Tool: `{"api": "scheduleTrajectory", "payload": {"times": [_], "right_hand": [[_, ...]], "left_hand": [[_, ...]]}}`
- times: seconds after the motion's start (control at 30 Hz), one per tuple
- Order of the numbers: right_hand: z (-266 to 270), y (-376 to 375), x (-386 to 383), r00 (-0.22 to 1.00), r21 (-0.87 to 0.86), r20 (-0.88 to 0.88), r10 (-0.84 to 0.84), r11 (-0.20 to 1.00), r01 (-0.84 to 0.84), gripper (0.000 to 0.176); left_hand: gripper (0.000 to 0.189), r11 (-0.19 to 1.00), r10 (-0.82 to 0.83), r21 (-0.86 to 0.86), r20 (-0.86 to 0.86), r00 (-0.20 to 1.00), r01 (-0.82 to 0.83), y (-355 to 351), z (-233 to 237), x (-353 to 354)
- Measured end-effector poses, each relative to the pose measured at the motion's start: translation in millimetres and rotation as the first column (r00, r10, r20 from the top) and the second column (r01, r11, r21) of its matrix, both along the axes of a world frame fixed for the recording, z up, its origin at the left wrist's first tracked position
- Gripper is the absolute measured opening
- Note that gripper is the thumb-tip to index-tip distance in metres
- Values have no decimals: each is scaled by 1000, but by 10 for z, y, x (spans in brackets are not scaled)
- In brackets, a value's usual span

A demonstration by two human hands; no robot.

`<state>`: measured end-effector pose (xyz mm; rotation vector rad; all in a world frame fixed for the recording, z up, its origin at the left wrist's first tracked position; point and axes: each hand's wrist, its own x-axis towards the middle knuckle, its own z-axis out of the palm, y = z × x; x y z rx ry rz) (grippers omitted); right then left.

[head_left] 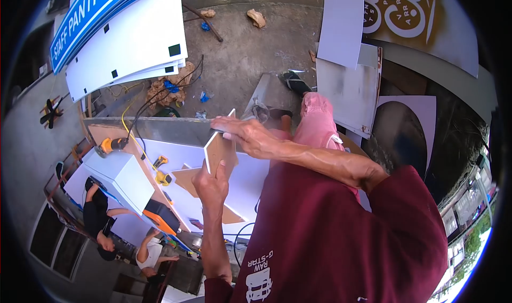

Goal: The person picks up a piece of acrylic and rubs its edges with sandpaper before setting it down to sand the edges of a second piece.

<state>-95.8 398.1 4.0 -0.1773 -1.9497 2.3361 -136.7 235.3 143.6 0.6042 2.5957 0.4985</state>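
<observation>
Curling the fingers of the left hand (210, 185) shut around the lower edge of a small board (220, 149), gripping it from its 6 o'clock side. Stretching the fingers of the right hand (246, 136) almost straight along the board's upper edge, thumb tucking in beneath against the face, pinching it from 2 o'clock. Holding the board on edge and slightly tilted near the middle of the view, tan face turning toward 9 o'clock, in front of a white panel (250, 183) lying on the worktable (160, 128). Working just beside a yellow drill (162, 170) at 9 o'clock, with an orange power tool (109, 145) farther out the same way. Facing, at 11 o'clock, stacked white sheets (128, 41) under a blue sign (80, 23) reading STAFF PANTRY. Standing well apart from two other people (98, 217) at 8 o'clock.
</observation>
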Motion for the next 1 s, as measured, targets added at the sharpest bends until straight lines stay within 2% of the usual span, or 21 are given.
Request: {"api": "scheduleTrajectory", "payload": {"times": [0.07, 0.2, 0.33, 0.37, 0.47, 0.5, 0.6, 0.63, 0.73, 0.77, 0.87, 1.0], "right_hand": [[166, 8, 69, 999, -82, -37, 15, 996, -18, 36], [41, -74, 47, 997, 22, 77, 22, 999, -24, 40], [830, -15, 62, 984, -26, -176, -24, 999, 20, 45], [775, -3, 53, 978, -40, -206, -22, 999, 14, 49], [89, -114, 54, 996, 84, -83, 35, 996, -29, 47], [110, -96, 58, 995, 114, -93, 40, 993, -29, 47], [762, -15, 88, 979, -8, -199, -31, 1000, 30, 52], [808, -18, 86, 975, 39, -220, -27, 999, 36, 45], [496, -32, 54, 978, 11, -209, -24, 1000, 27, 48], [288, -45, 46, 995, 15, -104, 7, 1000, -6, 47], [237, -91, 51, 997, 86, -73, -6, 996, 12, 45], [636, -16, 70, 974, -48, -221, -41, 998, 31, 42]], "left_hand": [[19, 999, 18, -36, 22, 1000, -17, -46, 18, 47], [20, 999, 37, 34, 12, 999, -37, 16, 7, 24], [20, 999, 3, 32, 14, 1000, -4, 9, -12, 21], [19, 998, -4, 60, 3, 1000, 4, 5, -17, 14], [17, 997, 42, 61, 16, 999, -42, -17, -49, 24], [16, 997, 65, 41, 36, 997, -66, -30, -38, 26], [16, 1000, 16, 14, 6, 1000, -16, 23, -10, 33], [16, 999, 23, 29, 8, 1000, -23, 43, -23, 37], [16, 998, 41, 44, 8, 999, -41, 42, -13, 15], [16, 998, 45, 40, 10, 999, -45, 37, -27, 5], [16, 998, 13, 66, -35, 999, -11, 45, -25, -19], [20, 1000, -5, 20, 6, 1000, 5, -6, -22, 15]]}}
